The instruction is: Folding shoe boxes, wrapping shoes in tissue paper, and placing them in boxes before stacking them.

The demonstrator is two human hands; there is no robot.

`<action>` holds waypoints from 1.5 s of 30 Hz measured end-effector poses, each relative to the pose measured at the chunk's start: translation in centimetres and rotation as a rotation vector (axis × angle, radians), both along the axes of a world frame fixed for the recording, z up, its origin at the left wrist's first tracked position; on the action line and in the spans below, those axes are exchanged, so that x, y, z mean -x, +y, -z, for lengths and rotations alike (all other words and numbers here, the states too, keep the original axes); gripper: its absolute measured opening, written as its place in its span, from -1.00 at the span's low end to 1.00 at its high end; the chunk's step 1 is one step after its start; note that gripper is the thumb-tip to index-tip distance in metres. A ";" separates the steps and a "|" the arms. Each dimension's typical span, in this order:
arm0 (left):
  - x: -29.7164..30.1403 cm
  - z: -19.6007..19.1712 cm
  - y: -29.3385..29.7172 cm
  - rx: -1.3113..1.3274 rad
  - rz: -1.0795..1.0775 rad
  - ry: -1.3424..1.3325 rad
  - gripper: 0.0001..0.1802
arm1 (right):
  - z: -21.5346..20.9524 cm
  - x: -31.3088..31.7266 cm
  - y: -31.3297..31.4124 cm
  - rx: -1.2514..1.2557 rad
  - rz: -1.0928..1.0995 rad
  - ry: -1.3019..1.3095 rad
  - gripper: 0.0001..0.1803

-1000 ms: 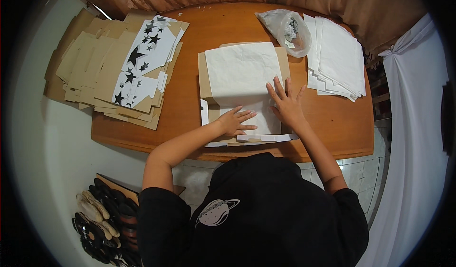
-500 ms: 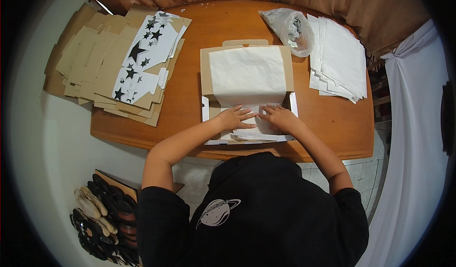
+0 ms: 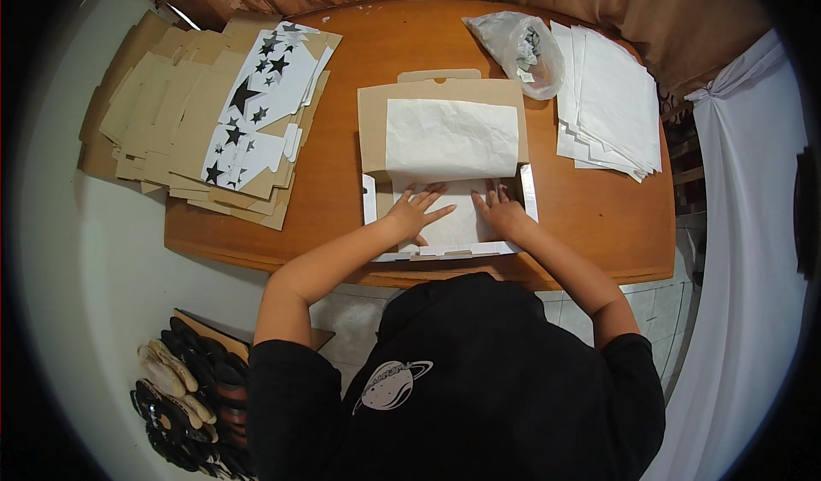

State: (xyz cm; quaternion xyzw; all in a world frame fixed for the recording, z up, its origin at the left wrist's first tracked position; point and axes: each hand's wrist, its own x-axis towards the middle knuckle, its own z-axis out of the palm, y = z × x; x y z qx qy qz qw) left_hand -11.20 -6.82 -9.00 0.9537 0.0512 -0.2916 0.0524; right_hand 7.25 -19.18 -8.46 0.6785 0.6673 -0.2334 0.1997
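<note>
Hands (image 3: 415, 212) (image 3: 500, 212) flat on paper (image 3: 451, 143) in box (image 3: 372, 122)

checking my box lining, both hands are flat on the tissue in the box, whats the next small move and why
Probably fold the white tissue sheet draped over the brown cardboard lid toward you: left hand and right hand already pin its near half flat inside the open box.

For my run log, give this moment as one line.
left hand: flat on white tissue paper | right hand: flat on same sheet | open brown cardboard box | round wooden table
</note>
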 end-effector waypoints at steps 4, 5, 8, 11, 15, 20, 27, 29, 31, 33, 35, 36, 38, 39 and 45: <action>-0.3 0.1 0.5 0.036 -0.021 0.040 0.20 | 1.8 0.1 -0.3 -0.053 -0.022 -0.077 0.02; -0.3 0.0 0.5 0.050 -0.034 0.071 0.21 | 1.9 0.1 -0.4 -0.054 -0.022 -0.077 0.02; -0.8 -1.9 0.0 0.028 -0.022 0.045 0.06 | 1.4 -0.3 -0.5 -0.150 -0.072 -0.122 -0.05; 0.0 -2.6 0.5 0.186 -0.008 -0.120 -0.18 | -3.3 -0.3 0.7 -0.129 -0.107 0.014 -0.31; 0.6 -4.5 1.5 0.061 0.083 -0.817 -0.27 | -8.0 -0.9 0.6 -0.467 -0.013 0.229 -0.37; 0.3 -5.8 2.8 -0.313 -0.253 -0.831 -0.17 | -6.3 -2.5 2.0 -0.986 -0.048 -0.017 -0.24; 0.7 -3.8 4.1 -0.026 -0.443 -0.700 -0.13 | -4.5 -3.2 2.5 -0.665 0.050 0.035 -0.19; 0.7 -4.0 4.0 0.017 -0.446 -0.707 -0.13 | -4.6 -3.1 2.5 -0.618 0.080 0.064 -0.19; 0.2 -5.4 3.3 -0.149 -0.415 -0.700 -0.20 | -4.7 -3.4 2.3 -0.714 0.077 0.092 -0.23; -1.1 -6.5 2.8 -0.180 -0.401 -0.802 -0.23 | -5.0 -3.5 2.1 -0.809 0.089 0.133 -0.29; -3.1 -7.5 2.6 -0.217 -0.366 -1.033 -0.42 | -5.7 -3.8 2.1 -0.911 0.101 0.171 -0.35; -4.2 -7.5 2.8 -0.221 -0.356 -1.039 -0.42 | -6.3 -3.9 2.2 -0.990 0.133 0.222 -0.44; -6.9 -7.3 3.4 -0.088 -0.347 -1.159 -0.53 | -6.6 -4.9 2.6 -1.079 0.173 0.265 -0.53; -9.1 -7.8 3.4 -0.053 -0.304 -1.194 -0.63 | -6.3 -6.3 2.8 -1.168 0.249 0.383 -0.60; -19.7 -6.8 5.1 0.198 -0.263 -1.147 -0.67 | -4.0 -13.0 5.8 -1.333 0.495 0.536 -0.71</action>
